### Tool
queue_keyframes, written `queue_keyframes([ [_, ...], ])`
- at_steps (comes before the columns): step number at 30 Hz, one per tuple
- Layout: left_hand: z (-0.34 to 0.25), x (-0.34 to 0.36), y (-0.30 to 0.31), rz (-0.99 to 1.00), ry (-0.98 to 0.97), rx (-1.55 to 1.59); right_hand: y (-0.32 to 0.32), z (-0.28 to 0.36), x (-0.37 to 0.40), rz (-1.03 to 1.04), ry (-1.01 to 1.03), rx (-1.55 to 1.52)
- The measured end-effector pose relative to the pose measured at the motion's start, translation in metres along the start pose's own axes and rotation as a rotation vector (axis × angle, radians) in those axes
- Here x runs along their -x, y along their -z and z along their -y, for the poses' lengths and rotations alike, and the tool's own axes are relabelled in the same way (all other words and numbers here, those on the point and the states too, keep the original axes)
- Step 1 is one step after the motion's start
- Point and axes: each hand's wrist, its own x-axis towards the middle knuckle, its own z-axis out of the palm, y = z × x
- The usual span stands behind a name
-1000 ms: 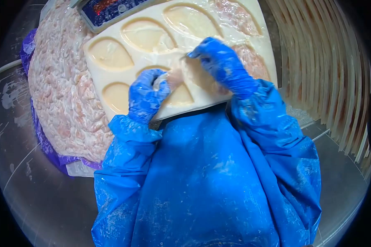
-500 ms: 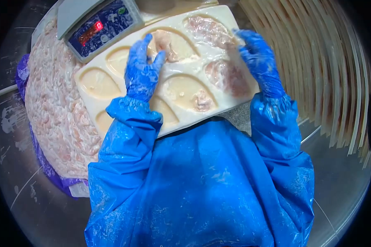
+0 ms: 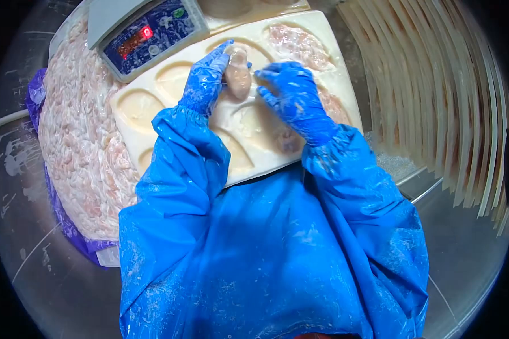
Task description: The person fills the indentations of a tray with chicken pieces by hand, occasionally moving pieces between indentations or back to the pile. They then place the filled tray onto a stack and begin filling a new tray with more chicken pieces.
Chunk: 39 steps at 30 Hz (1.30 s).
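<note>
My left hand (image 3: 206,79), in a wet blue glove, is closed on a pale pink piece of raw meat (image 3: 239,78) held up over the upper part of a cream moulded tray (image 3: 345,70). Close by on the right, my right hand (image 3: 294,99) has its thumb and fingers apart, with a small gap to the held piece. Flattened raw meat (image 3: 300,46) fills the tray's upper right hollow. More meat (image 3: 332,106) shows in the right hollow, partly behind my right hand. A small scrap of meat (image 3: 288,141) lies in a lower hollow.
A scale display (image 3: 152,39) with red digits stands behind the tray. To the left, a big heap of raw meat (image 3: 85,135) rests on purple plastic (image 3: 68,220). Many thin upright boards (image 3: 430,96) stand in a row at the right, above the metal table (image 3: 22,192).
My left hand has picked the meat piece up from the upper middle hollow. My right hand has moved left from the tray's right edge to beside that piece.
</note>
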Motion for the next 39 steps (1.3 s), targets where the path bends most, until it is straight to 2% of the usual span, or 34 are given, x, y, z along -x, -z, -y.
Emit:
queue_keyframes([
  [1,0.000,0.006,-0.001,-0.028,0.067,0.213,-0.004,0.001,-0.003,0.010,0.013,0.000],
  [3,0.008,0.011,-0.005,-0.062,0.063,0.243,-0.005,0.015,-0.009,-0.260,-0.043,-0.193],
  [4,0.016,0.014,-0.004,-0.018,-0.002,0.192,-0.007,0.022,-0.017,-0.252,0.026,-0.252],
  [5,0.020,0.016,-0.006,0.028,-0.068,0.138,-0.016,0.023,-0.021,-0.107,-0.004,-0.288],
  [6,0.019,0.022,-0.016,-0.068,-0.076,0.062,-0.027,0.016,-0.022,-0.124,0.010,-0.267],
  [7,0.016,0.026,-0.020,-0.074,-0.078,0.062,-0.036,0.011,-0.023,-0.139,0.026,-0.249],
  [9,0.010,0.031,-0.021,-0.098,0.047,0.127,-0.031,0.012,-0.024,-0.106,-0.014,-0.298],
  [11,0.013,0.030,-0.020,-0.066,0.027,0.173,-0.026,0.012,-0.022,-0.073,-0.071,-0.333],
  [14,0.010,0.028,-0.021,-0.040,0.028,0.228,-0.019,0.010,-0.025,-0.116,-0.047,-0.399],
  [16,0.010,0.028,-0.025,-0.115,0.090,0.415,-0.011,0.014,-0.022,-0.088,-0.204,-0.533],
  [17,0.008,0.029,-0.027,-0.112,0.089,0.416,-0.012,0.015,-0.020,-0.089,-0.204,-0.531],
  [19,0.004,0.032,-0.031,-0.156,0.133,0.409,-0.015,0.018,-0.014,-0.267,-0.287,-0.650],
  [20,0.007,0.032,-0.030,-0.154,0.134,0.410,-0.011,0.019,-0.012,-0.290,-0.304,-0.609],
  [21,0.012,0.031,-0.029,-0.123,0.039,0.298,-0.011,0.015,-0.010,-0.291,-0.305,-0.608],
  [22,0.014,0.030,-0.027,-0.090,-0.056,0.185,-0.013,0.007,-0.007,-0.277,-0.178,-0.329],
  [23,0.013,0.030,-0.025,-0.086,-0.057,0.183,-0.014,0.000,-0.004,-0.262,-0.052,-0.050],
  [24,0.009,0.029,-0.021,-0.175,-0.265,-0.252,-0.015,-0.005,-0.002,-0.148,-0.059,-0.114],
  [25,0.007,0.027,-0.017,-0.259,-0.470,-0.688,-0.017,-0.007,0.000,-0.150,-0.062,-0.111],
  [26,0.007,0.022,-0.014,-0.244,-0.603,-0.826,-0.017,-0.003,-0.001,-0.099,-0.065,-0.105],
  [27,0.009,0.018,-0.009,-0.240,-0.602,-0.827,-0.018,0.003,-0.003,-0.047,-0.069,-0.100],
  [29,0.010,0.012,-0.002,0.019,-0.581,-1.071,-0.017,0.012,-0.004,0.005,-0.128,-0.060],
  [31,0.010,0.009,-0.003,0.011,-0.548,-1.034,-0.018,0.014,-0.006,-0.099,-0.112,-0.047],
  [33,0.008,0.010,-0.005,0.004,-0.526,-1.222,-0.020,0.015,-0.008,-0.094,-0.120,-0.020],
  [36,0.003,0.009,-0.009,0.036,-0.474,-1.282,-0.025,0.006,-0.013,-0.069,-0.157,0.023],
  [39,0.002,0.009,-0.010,0.029,-0.514,-1.287,-0.024,0.001,-0.018,-0.018,-0.224,0.057],
])
